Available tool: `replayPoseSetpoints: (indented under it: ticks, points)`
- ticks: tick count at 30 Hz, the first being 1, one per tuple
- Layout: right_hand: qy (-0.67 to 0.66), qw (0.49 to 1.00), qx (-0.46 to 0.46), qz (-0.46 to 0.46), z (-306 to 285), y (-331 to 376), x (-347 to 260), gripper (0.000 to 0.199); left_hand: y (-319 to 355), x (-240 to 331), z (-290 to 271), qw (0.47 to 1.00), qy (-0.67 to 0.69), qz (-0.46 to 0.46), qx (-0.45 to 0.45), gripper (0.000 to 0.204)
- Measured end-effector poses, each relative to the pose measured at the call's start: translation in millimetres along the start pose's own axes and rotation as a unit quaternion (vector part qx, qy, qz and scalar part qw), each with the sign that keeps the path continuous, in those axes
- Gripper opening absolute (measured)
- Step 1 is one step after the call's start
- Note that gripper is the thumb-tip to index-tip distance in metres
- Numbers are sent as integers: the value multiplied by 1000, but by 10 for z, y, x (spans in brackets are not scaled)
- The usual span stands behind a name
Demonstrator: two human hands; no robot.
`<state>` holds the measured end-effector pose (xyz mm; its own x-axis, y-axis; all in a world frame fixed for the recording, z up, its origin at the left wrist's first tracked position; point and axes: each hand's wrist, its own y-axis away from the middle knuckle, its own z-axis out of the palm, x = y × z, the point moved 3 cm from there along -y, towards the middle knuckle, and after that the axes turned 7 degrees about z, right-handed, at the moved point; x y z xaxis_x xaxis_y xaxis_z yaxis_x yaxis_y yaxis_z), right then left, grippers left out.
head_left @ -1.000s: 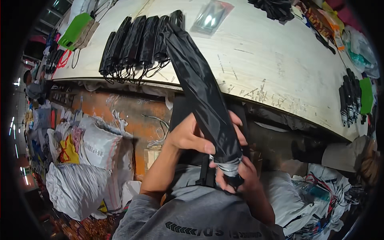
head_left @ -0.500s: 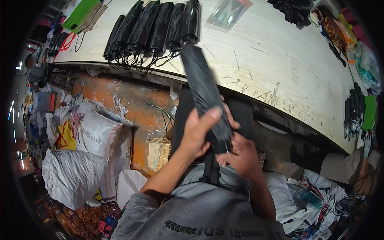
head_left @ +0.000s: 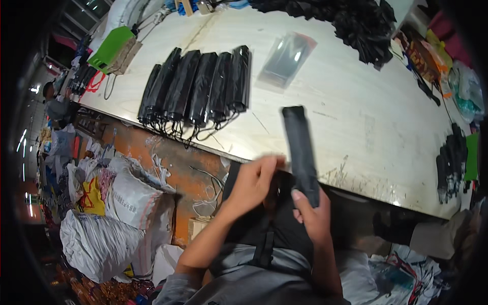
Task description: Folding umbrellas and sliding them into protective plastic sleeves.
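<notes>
My right hand [head_left: 313,216] is closed round the lower end of a folded black umbrella [head_left: 301,147], thumb along its side. The umbrella stands tilted slightly left over the near edge of the table. My left hand [head_left: 254,183] is beside it, apart from its shaft, fingers bent and smeared by motion; whether they hold anything is unclear. On the table to the left lies a row of several folded black umbrellas [head_left: 195,89] in shiny clear wrapping, their wrist loops toward me. A stack of clear plastic sleeves [head_left: 287,58] lies to the right of the row.
The pale table [head_left: 351,147] spans the view. Bunched black fabric [head_left: 363,30] lies at its far side. More black umbrellas [head_left: 451,162] sit at the right beside a green box [head_left: 473,155]. Another green box [head_left: 112,48] is far left. White sacks [head_left: 101,244] fill the floor at left.
My left hand has let go of the umbrella and moved away from it. The right hand now holds it alone, swung rightward and more upright. The view has shifted, showing more of the table.
</notes>
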<state>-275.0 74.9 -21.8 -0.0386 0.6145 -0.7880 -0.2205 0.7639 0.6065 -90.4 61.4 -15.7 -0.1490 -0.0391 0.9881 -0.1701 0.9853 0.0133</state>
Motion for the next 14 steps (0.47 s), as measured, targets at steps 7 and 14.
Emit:
replayPoseSetpoints:
  ticks: [7,14]
  points:
    - [-80,978,167,-92,-465,-355,-133,19,-2177,-58,-416,924,-343,159,66,35]
    - [-128,974,180,-56,-747,-556,-160,26,-3244,-482,-441,814,-575,17,-79,52]
